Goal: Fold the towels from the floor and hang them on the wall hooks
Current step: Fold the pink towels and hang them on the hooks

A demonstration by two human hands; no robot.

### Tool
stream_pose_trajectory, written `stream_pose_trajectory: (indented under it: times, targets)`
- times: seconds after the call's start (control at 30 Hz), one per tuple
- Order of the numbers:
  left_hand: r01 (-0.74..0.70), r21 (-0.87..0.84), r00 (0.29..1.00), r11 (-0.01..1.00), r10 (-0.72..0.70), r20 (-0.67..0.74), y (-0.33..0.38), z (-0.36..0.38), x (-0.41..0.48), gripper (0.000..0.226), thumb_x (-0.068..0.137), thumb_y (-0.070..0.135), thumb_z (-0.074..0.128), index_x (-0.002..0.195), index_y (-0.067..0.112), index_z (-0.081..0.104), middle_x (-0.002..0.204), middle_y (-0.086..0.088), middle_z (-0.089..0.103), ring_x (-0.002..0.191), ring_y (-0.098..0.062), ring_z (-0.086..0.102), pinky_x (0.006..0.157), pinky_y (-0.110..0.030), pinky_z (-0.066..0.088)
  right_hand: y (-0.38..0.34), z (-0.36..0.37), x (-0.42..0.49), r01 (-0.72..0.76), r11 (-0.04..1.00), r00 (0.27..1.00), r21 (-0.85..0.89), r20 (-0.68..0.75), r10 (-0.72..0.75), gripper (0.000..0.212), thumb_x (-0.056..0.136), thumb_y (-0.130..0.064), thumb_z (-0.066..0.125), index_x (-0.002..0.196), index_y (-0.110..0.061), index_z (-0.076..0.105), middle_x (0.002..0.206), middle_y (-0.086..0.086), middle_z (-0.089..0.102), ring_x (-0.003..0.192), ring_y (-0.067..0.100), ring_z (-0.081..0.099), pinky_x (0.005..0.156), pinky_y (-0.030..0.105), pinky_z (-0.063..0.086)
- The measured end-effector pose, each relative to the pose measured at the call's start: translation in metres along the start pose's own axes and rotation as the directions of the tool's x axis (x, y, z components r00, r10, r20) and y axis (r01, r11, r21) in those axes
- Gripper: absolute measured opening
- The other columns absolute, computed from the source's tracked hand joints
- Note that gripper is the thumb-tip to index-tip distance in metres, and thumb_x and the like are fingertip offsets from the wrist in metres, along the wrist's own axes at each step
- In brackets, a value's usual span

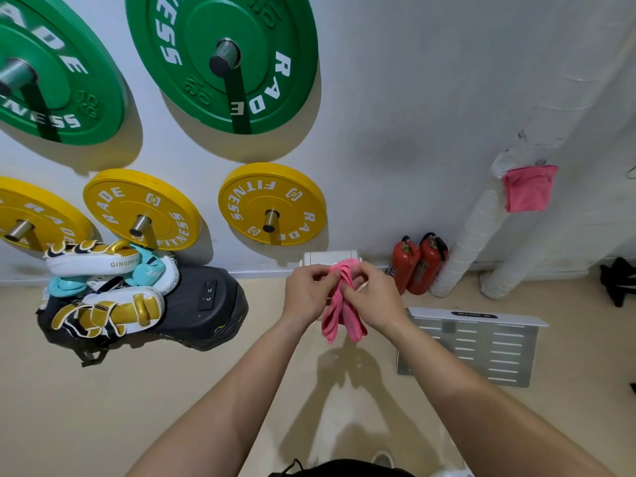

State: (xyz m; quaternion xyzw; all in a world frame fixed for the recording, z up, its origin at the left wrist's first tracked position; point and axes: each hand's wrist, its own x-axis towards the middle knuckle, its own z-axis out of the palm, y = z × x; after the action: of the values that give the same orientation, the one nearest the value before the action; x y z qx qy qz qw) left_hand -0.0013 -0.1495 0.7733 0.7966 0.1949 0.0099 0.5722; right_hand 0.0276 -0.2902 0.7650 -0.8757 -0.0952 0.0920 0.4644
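a pink towel [339,304] was pinched at its top between the left hand [307,292] and right hand [373,297], hanging bunched below them. farther up and right, another pink towel [530,189] was already hung on the wall.

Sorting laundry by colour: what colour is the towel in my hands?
Pink; the towel shows best in the head view.

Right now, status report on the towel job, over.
Left hand and right hand pinching bunched pink towel, midair. Second towel already hung. No obstruction seen.
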Motion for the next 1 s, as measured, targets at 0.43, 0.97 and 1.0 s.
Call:
stream_pose_trajectory:
  times: [0.43,0.97,1.0]
  targets:
    - [0.029,-0.082,0.998,0.996,-0.024,0.059,0.0,-0.007,0.016,0.014,0.091,0.022,0.062,0.092,0.009,0.068,0.077,-0.007,0.066,0.075,-0.026,0.065,0.068,-0.039,0.055,0.012,-0.023,0.003,0.112,0.985,0.961,0.132,0.238,-0.141,0.051,0.082,0.002,0.057,0.12,-0.03,0.069,0.102,-0.02,0.056,0.086,-0.005,0.055,0.075,0.014,0.042]
    - [0.021,-0.104,0.992,0.994,-0.008,0.129,0.015,0.037,0.036,0.013,0.1,0.029,0.055,0.103,0.016,0.057,0.085,0.002,0.06,0.079,-0.014,0.056,0.067,-0.028,0.042,0.067,-0.111,0.035,-0.081,0.941,0.973,0.33,0.231,0.003,0.02,0.083,-0.008,0.076,0.095,-0.023,0.069,0.085,-0.011,0.071,0.08,0.007,0.068,0.075,0.029,0.056]
    - [0.021,-0.107,0.992,0.994,-0.007,0.128,0.018,0.047,0.035,0.018,0.1,0.03,0.056,0.109,0.015,0.056,0.09,0.002,0.063,0.08,-0.012,0.059,0.068,-0.026,0.046,0.071,-0.114,0.037,-0.099,0.927,0.978,0.363,0.208,0.024,0.023,0.085,-0.011,0.076,0.103,-0.022,0.069,0.093,-0.007,0.074,0.087,0.009,0.07,0.079,0.029,0.058]
